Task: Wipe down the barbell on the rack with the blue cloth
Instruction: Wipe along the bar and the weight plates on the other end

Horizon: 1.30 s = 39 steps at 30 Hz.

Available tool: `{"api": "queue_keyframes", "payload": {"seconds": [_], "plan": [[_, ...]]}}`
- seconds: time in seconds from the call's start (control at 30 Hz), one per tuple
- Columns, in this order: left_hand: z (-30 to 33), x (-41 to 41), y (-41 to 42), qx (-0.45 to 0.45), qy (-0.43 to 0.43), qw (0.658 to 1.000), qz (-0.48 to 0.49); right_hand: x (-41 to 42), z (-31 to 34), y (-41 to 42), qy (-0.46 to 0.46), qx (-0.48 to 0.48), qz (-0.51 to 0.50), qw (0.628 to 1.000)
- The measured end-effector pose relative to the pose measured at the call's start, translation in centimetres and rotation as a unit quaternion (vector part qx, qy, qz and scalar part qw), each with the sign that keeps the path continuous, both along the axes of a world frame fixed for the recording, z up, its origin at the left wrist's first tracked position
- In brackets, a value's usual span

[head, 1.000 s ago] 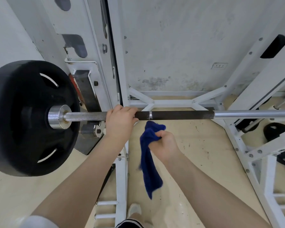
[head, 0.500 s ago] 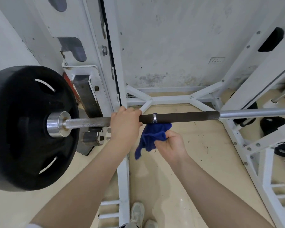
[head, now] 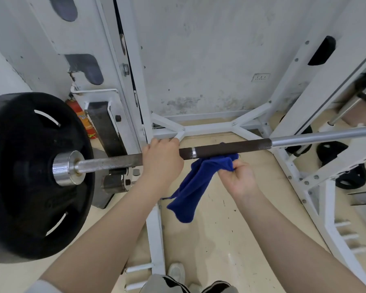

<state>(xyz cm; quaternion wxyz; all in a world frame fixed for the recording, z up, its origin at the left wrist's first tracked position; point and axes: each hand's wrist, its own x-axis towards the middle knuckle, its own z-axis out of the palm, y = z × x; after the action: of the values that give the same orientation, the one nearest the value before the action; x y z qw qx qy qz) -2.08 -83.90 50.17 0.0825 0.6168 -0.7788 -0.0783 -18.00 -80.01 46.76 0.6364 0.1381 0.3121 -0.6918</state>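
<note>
The barbell [head: 230, 148] runs across the view on the white rack, dark and knurled in the middle, bright steel to the right. A black weight plate [head: 30, 176] sits on its left end. My left hand [head: 162, 159] is wrapped over the bar just left of a silver ring mark. My right hand [head: 239, 178] pinches the blue cloth [head: 197, 182] just under the bar. The cloth's top edge touches the bar's underside and a corner shows behind the bar. The rest hangs down to the left.
A white rack upright [head: 133, 85] stands behind my left hand, with its base frame [head: 209, 129] on the beige floor. More rack beams [head: 317, 172] and loose black plates [head: 351, 176] lie at the right. A red extinguisher [head: 80, 117] stands behind the plate. My shoes [head: 178, 273] show at the bottom.
My right hand has lifted the cloth from hanging well below the bar up to the bar's underside and shifted it right. My left hand has kept its grip on the bar.
</note>
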Motion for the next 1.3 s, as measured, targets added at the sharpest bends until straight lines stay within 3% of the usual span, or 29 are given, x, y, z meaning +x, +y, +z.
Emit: {"api": "queue_keyframes", "payload": {"seconds": [0.17, 0.33, 0.43, 0.5, 0.57, 0.67, 0.7, 0.73, 0.8, 0.83, 0.87, 1.0, 1.13, 1.17, 1.23, 1.3], "plan": [[-0.9, -1.2, -0.3, -0.002, 0.060, 0.994, -0.092, -0.1, 0.2, 1.9, 0.017, -0.031, -0.022, 0.999], [-0.4, -1.6, -0.7, 0.021, 0.062, 0.993, -0.095, 0.4, 1.3, 4.3, 0.073, 0.016, 0.006, 0.997], [-0.3, -0.5, -0.9, 0.004, -0.015, 0.995, -0.101, 1.3, 4.1, 3.8, 0.224, -0.082, -0.034, 0.971], [-0.3, 0.5, -1.1, -0.008, -0.082, 0.993, -0.087, 2.4, 5.4, 2.9, 0.321, -0.112, 0.009, 0.941], [0.1, 1.3, -1.3, -0.008, -0.112, 0.992, -0.057, 3.7, 6.0, 1.6, 0.457, -0.121, 0.100, 0.875], [0.6, 2.2, -1.1, -0.005, -0.098, 0.995, -0.026, 4.9, 5.7, -0.5, 0.616, -0.201, 0.281, 0.707], [0.6, 2.4, -0.9, -0.009, -0.093, 0.995, -0.022, 4.8, 5.0, -1.3, 0.662, -0.215, 0.344, 0.630], [0.5, 2.6, -0.8, -0.014, -0.093, 0.995, -0.022, 4.4, 4.2, -2.1, 0.738, -0.219, 0.391, 0.505], [0.2, 3.0, -0.5, -0.008, -0.084, 0.996, -0.020, 4.1, 2.1, -3.4, 0.879, -0.189, 0.376, 0.225], [0.1, 3.2, -0.4, -0.003, -0.076, 0.997, -0.017, 4.2, 1.4, -3.6, 0.915, -0.178, 0.337, 0.132], [0.0, 3.3, -0.4, -0.002, -0.070, 0.997, -0.015, 4.5, 1.2, -3.7, 0.932, -0.158, 0.314, 0.087], [0.3, 3.3, -0.4, 0.016, -0.061, 0.998, -0.016, 5.3, 1.6, -5.0, 0.946, -0.134, 0.292, 0.052], [0.3, 3.5, -0.6, 0.022, -0.044, 0.999, -0.013, 5.6, 2.1, -7.4, 0.911, -0.041, 0.373, 0.172], [0.3, 3.5, -0.6, 0.023, -0.040, 0.999, -0.011, 5.7, 1.7, -7.3, 0.913, -0.031, 0.364, 0.180], [0.3, 3.4, -0.6, 0.031, -0.035, 0.999, -0.004, 5.1, 0.5, -6.0, 0.951, -0.060, 0.264, 0.152], [0.5, 3.4, -0.9, 0.038, -0.036, 0.999, -0.002, 3.6, -0.4, -4.2, 0.974, -0.107, 0.188, 0.074]]}}
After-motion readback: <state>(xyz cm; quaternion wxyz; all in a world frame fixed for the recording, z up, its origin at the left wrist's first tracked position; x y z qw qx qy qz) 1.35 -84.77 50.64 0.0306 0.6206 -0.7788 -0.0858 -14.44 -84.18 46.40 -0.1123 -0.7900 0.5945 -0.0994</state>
